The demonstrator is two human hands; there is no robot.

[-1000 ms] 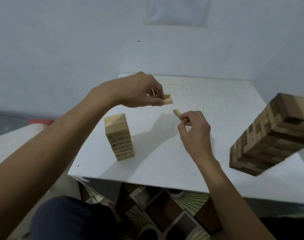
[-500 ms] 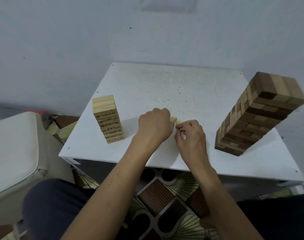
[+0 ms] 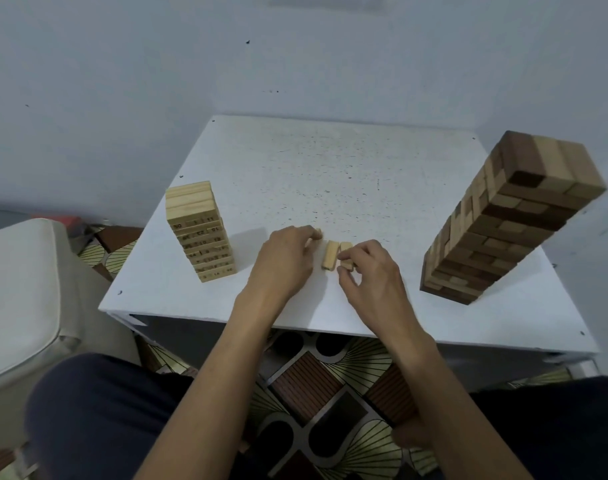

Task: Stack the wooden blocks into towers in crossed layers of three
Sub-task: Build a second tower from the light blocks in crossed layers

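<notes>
- Since half a second ago, the hands have been drawn slightly apart; the blocks then bunched between the knuckles are now laid out in a row on the table (image 3: pixel 330 161). A second ago they were carried in the air.
- Left hand (image 3: pixel 283 261): fingers are curled, and the left block (image 3: pixel 318 233) is pinched at the fingertips. Only its end is seen; whether it rests on the table cannot be told.
- Middle block (image 3: pixel 330 255): laid flat on the table between the two hands, long axis pointing away from the person, touched by neither hand.
- Right hand (image 3: pixel 372 275): the right block (image 3: pixel 346 249) is pinched between thumb and fingers and held just beside the middle block, parallel to it.
- Step judged: a first layer of three is being set down. The outer blocks are held by their ends, probably so that they can be pushed flush against the middle one.
- Site judged: the row is placed at the near centre of the table, between the pale tower (image 3: pixel 200 237) and the two-tone tower (image 3: pixel 510 220) and well apart from both, so that neither is knocked.
- Risk noted: gaps or skew in this layer would be passed on to every crossed layer above.
- Also noted: a cushioned seat (image 3: pixel 18 289) at the left and a patterned floor (image 3: pixel 309 386) below the table.
</notes>
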